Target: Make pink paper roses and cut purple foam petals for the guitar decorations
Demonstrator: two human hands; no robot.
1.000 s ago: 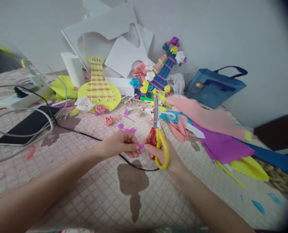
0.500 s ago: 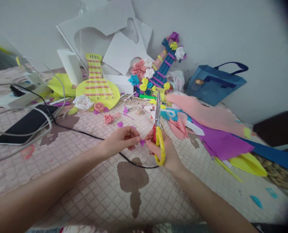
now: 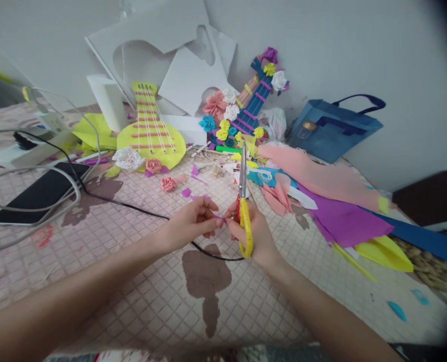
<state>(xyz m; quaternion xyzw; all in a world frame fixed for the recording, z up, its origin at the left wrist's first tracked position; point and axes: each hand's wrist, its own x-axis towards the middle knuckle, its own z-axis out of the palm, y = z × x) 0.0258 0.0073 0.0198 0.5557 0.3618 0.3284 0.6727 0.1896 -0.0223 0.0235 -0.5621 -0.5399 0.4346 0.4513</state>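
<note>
Between the fingertips of both hands is a tiny piece of purple crepe paper (image 3: 219,217), seen nearly edge-on. My left hand (image 3: 193,217) pinches its left end. On the other end press the thumb and finger of my right hand (image 3: 255,229), which also carries scissors (image 3: 246,229) with yellow and red handles, the blades pointing up and away. Beyond my left hand, purple scraps (image 3: 186,192) and a pink paper rose (image 3: 168,184) lie on the table. A black cable (image 3: 132,207) passes under my hands.
A yellow paper guitar (image 3: 151,133) and a blue flower-covered one (image 3: 249,110) lean at the back. Crepe paper sheets (image 3: 344,216) spread at right, a blue bag (image 3: 332,130) behind them. At left are a black tablet (image 3: 38,196) and a power strip (image 3: 30,148).
The purple piece has turned from showing a small pointed face to a thin strip between my fingertips. My hands and the scissors have hardly moved.
</note>
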